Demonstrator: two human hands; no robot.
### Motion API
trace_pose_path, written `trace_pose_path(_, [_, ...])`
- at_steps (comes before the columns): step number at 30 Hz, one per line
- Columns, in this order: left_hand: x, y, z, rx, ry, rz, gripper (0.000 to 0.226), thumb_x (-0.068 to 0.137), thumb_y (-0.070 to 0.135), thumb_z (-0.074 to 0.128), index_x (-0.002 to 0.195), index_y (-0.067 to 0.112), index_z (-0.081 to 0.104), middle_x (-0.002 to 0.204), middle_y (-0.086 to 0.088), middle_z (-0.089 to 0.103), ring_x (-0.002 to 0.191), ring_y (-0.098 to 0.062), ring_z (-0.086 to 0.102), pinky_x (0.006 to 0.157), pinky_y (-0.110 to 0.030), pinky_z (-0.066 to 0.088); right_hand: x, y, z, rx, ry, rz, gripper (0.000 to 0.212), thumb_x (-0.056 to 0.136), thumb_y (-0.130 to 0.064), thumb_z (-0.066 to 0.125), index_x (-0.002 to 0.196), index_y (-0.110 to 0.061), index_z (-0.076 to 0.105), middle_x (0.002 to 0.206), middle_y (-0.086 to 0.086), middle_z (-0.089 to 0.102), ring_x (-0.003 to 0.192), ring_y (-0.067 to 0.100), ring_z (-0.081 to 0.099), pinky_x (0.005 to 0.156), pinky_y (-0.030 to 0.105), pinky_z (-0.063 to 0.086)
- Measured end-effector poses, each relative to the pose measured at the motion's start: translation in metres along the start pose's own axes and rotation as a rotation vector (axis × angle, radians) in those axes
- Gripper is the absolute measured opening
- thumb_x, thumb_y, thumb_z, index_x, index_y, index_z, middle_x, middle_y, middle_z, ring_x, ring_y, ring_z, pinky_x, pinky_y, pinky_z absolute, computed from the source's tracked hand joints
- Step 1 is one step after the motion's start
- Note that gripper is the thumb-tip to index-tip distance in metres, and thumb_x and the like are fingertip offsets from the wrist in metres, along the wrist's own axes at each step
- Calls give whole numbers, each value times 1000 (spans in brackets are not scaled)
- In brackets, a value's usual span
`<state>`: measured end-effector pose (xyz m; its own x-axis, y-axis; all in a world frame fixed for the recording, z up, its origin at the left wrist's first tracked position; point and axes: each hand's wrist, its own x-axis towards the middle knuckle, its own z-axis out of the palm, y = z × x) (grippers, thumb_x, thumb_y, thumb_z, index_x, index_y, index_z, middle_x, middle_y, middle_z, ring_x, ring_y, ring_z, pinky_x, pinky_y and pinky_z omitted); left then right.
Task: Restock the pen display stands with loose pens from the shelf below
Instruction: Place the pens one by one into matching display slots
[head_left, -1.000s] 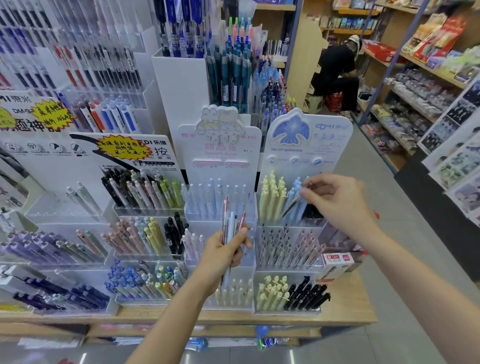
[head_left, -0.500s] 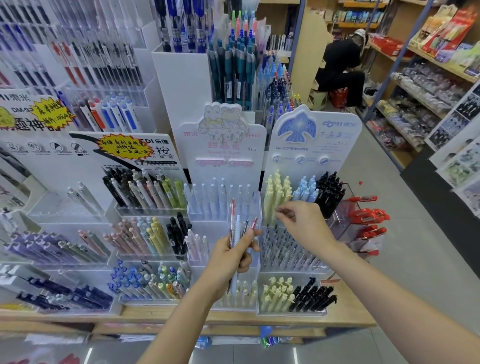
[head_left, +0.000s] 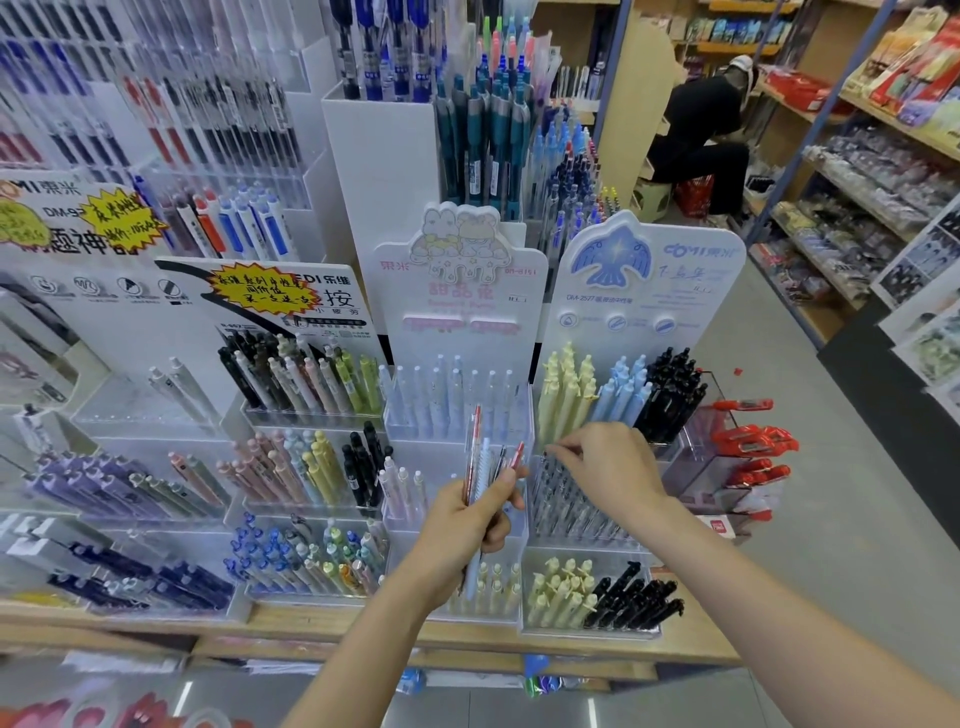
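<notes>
Head view, so I'm looking down over a wooden desk (head_left: 691, 642) packed with clear acrylic pen stands. Far left there are tiers of purple and navy pens (head_left: 98, 491), then a stand with a black-and-white header card (head_left: 291, 301) holding mixed black, pink, yellow and green pens in stepped rows.

Moving toward the middle, my left hand (head_left: 462, 525) is closed around a small bunch of loose pens (head_left: 485, 457), gripped mid-barrel, tips pointing up: one clear with a red end, one pale blue, a dark one and another with a red tip. That bunch sits right in front of the pink cartoon-topped stand (head_left: 462, 291), whose top row has pale blue pens and whose middle tier looks mostly bare from here.

Just right of that, my right hand (head_left: 608, 473) is over the middle tier of the blue bird stand (head_left: 649, 280), thumb and forefinger pinched together on the top of a dark clear-bodied pen (head_left: 548, 457) in that row. Pretty small in frame, so I can't swear it's fully gripped. The row above it has yellow, light blue and black pens; the bottom tier has yellow and black ones.

Further right, a clear box of red pens (head_left: 748, 441) sits at the desk's end, and beyond it a person in black (head_left: 701, 130) crouches in the aisle by the wall shelves (head_left: 857, 171).
</notes>
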<state>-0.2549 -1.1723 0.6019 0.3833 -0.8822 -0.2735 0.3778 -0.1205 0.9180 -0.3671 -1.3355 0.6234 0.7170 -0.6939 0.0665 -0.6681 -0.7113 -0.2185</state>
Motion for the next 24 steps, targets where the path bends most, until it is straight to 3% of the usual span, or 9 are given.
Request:
trace_pose_path(2, [-2, 1, 2, 32, -20, -4, 23, 102, 25, 54, 110, 7, 67, 69, 4, 58, 51, -11, 35, 48, -20, 29, 0, -1, -1, -33, -28, -4, 49, 100, -46, 48, 57, -24, 57, 51, -9, 49, 50, 12, 48, 59, 28, 44])
trace_pose_path(5, [-4, 2, 4, 12, -68, 0, 24, 102, 23, 54, 113, 7, 68, 70, 0, 56, 52, -11, 35, 49, -21, 28, -10, -6, -10, 111, -17, -72, 37, 102, -34, 48, 78, -14, 68, 65, -11, 48, 62, 13, 48, 62, 27, 36])
trace_pose_path(8, [-3, 4, 5, -11, -108, 0, 35, 96, 29, 59, 119, 3, 65, 78, -5, 62, 53, -13, 36, 52, -25, 26, -24, -18, -35, 486, 39, -71, 30, 99, -37, 52, 86, -19, 71, 74, -12, 63, 72, 9, 59, 66, 28, 46])
trace_pose_path(10, [-4, 7, 9, -38, -125, -8, 47, 94, 30, 60, 124, -6, 58, 80, -5, 65, 53, -13, 38, 51, -25, 27, -26, -26, -54, 704, -119, 10, 25, 94, -45, 58, 99, -27, 75, 88, -15, 72, 84, -1, 65, 76, 19, 51])
trace_pose_path(12, [-4, 9, 13, -26, -145, -6, 39, 100, 25, 54, 114, -11, 55, 71, -1, 64, 50, -11, 37, 49, -22, 30, -23, -30, -62, 697, -240, 9, 23, 88, -47, 66, 99, -30, 76, 87, -15, 73, 83, -1, 67, 78, 22, 55])
trace_pose_path(14, [-4, 12, 18, -14, -165, -5, 26, 104, 21, 50, 104, -4, 54, 61, 3, 61, 47, -9, 36, 47, -19, 31, -21, -31, -66, 664, -259, 17, 18, 84, -46, 71, 93, -31, 76, 81, -13, 73, 78, 4, 68, 75, 26, 57])
trace_pose_path(20, [-4, 10, 19, -17, -183, 12, 21, 99, 18, 56, 103, -2, 59, 73, -3, 65, 49, -11, 37, 49, -22, 30, -18, -29, -71, 808, -200, 71, 10, 86, -31, 73, 91, -22, 75, 83, -7, 74, 79, 5, 68, 80, 26, 54])
trace_pose_path(24, [-4, -5, 7, 37, -158, -19, 28, 98, 26, 56, 96, -2, 61, 59, 2, 52, 48, -11, 29, 48, -22, 26, -13, -13, -95, 990, -13, 141, 10, 89, -19, 70, 95, -12, 72, 84, 2, 75, 73, 14, 69, 74, 24, 57])
